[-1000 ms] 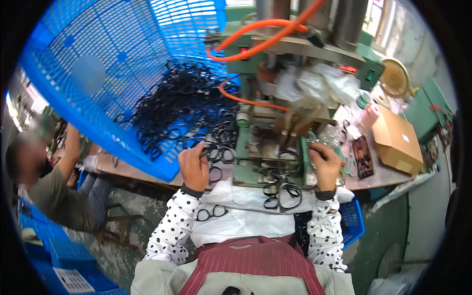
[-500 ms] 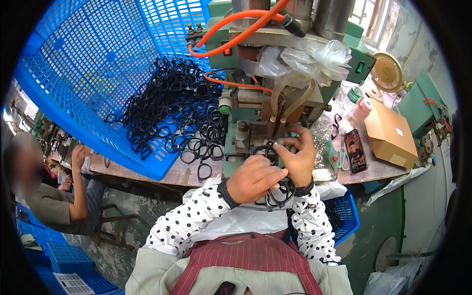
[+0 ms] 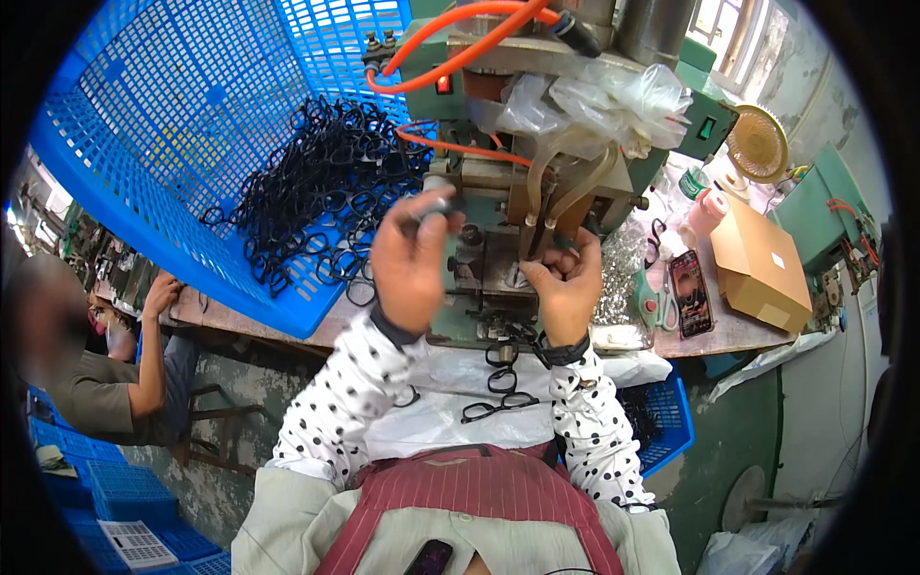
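Observation:
My left hand point(image 3: 410, 264) is raised at the left front of the green press machine point(image 3: 465, 326). It is smeared by motion, its fingers bent near the side button, which they hide; whether they grip anything is unclear. My right hand point(image 3: 567, 292) is under the press head, with thumb and forefinger closed together at the metal work block point(image 3: 503, 264) beside the lower tip of the tool. Whatever lies in that pinch is too small to name. Below the hands, black eyeglass frames point(image 3: 503, 381) lie on the white sheet point(image 3: 431, 422) over my lap.
A blue basket point(image 3: 192, 278) at the left holds a heap of black eyeglass frames point(image 3: 316, 192). Orange hoses point(image 3: 422, 72) cross the press. To the right are scissors point(image 3: 667, 309), a phone point(image 3: 690, 292) and a cardboard box point(image 3: 762, 264). A co-worker point(image 3: 105, 383) sits at far left.
My left hand has left the eyeglass frames and moved up and left to the press's side. The frames now lie on the lap sheet. My right hand stays near the work block.

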Tool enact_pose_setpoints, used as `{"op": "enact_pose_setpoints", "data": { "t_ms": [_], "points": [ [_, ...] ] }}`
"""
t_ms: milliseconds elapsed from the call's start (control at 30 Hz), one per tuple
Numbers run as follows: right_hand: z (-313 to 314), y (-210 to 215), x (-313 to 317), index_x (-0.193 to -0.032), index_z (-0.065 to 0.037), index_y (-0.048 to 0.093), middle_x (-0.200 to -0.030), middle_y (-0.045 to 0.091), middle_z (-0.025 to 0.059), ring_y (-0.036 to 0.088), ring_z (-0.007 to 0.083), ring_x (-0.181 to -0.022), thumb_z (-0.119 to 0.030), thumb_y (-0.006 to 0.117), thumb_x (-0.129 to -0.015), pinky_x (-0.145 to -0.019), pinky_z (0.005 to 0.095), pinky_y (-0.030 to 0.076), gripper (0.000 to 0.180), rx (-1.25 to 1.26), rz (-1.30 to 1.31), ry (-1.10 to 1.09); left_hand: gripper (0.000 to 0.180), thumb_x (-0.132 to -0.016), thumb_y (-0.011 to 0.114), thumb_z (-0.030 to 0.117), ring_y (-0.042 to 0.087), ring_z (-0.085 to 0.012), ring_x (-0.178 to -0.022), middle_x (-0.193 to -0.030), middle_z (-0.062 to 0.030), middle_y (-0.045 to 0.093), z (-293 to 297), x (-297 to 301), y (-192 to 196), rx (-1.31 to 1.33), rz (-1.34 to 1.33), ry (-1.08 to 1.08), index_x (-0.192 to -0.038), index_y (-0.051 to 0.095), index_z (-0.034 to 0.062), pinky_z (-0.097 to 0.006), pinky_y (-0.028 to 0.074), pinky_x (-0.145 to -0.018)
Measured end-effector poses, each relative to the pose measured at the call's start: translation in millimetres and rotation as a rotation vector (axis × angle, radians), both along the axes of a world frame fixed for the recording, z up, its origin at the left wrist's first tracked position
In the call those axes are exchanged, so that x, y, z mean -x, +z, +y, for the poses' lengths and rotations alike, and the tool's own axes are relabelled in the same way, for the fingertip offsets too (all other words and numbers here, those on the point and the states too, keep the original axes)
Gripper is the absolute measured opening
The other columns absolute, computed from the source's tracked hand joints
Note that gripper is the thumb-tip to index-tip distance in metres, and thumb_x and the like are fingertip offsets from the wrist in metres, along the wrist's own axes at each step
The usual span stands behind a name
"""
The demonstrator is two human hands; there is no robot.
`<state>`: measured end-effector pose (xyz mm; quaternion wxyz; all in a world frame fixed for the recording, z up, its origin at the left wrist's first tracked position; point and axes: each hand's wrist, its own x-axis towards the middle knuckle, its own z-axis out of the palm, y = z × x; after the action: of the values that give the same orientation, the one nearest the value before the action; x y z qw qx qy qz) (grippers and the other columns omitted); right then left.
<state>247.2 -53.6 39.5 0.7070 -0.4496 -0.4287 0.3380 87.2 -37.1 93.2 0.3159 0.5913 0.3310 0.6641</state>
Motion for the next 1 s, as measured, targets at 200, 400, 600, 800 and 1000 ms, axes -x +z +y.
{"op": "enact_pose_setpoints", "data": {
  "t_ms": [200,400,600,800,1000],
  "points": [
    [-2,0,-13,-0.124,0.001,0.048,-0.088,0.067,0.0085,0.060,0.0091,-0.074,0.003,0.072,-0.074,-0.066,0.0222,0.048,0.055,0.072,-0.259,-0.032,0.047,-0.075,0.061,-0.002,0.062,-0.0298,-0.100,-0.120,-0.0146,0.061,-16,-1,-41,-0.806,0.617,-0.401,-0.122,0.059,0.0029,-0.043,0.050,-0.087],
    [7,-57,-117,-0.108,-0.008,0.063,-0.093,0.071,0.0092,0.065,0.0267,-0.081,-0.009,0.072,-0.076,-0.074,0.0383,0.050,0.034,0.134,-0.730,-0.648,0.045,-0.079,0.065,0.001,0.062,-0.0326,-0.103,-0.121,-0.0172,0.061,-8,-17,-64,-0.757,0.676,-0.457,-0.124,0.058,0.0005,-0.045,0.050,-0.091],
    [-16,-90,-137,-0.097,-0.012,0.068,-0.101,0.066,0.0102,0.059,0.0316,-0.097,-0.018,0.076,-0.069,-0.090,0.0399,0.042,0.030,0.210,-1.302,-0.550,0.042,-0.085,0.060,0.007,0.061,-0.0336,-0.103,-0.125,-0.0191,0.058,-7,-15,-72,-0.781,0.652,-0.473,-0.126,0.056,-0.0016,-0.045,0.048,-0.092],
    [-20,-132,-183,-0.086,-0.003,0.070,-0.109,0.065,0.0166,0.058,0.0358,-0.100,-0.010,0.069,-0.072,-0.089,0.0444,0.044,0.015,0.208,-1.199,-0.435,0.040,-0.094,0.042,0.014,0.057,-0.0354,-0.113,-0.127,-0.0205,0.057,-8,-30,-94,-0.883,0.610,-0.458,-0.128,0.054,-0.0029,-0.052,0.043,-0.100],
    [8,-141,-176,-0.100,0.000,0.070,-0.095,0.070,0.0172,0.063,0.0302,-0.087,-0.012,0.062,-0.086,-0.082,0.0399,0.048,0.020,0.085,-0.850,-0.343,0.038,-0.093,0.044,0.011,0.051,-0.0382,-0.116,-0.129,-0.0170,0.054,-19,-21,-87,-0.827,0.648,-0.308,-0.128,0.052,0.0005,-0.057,0.034,-0.106]
  ]
}}
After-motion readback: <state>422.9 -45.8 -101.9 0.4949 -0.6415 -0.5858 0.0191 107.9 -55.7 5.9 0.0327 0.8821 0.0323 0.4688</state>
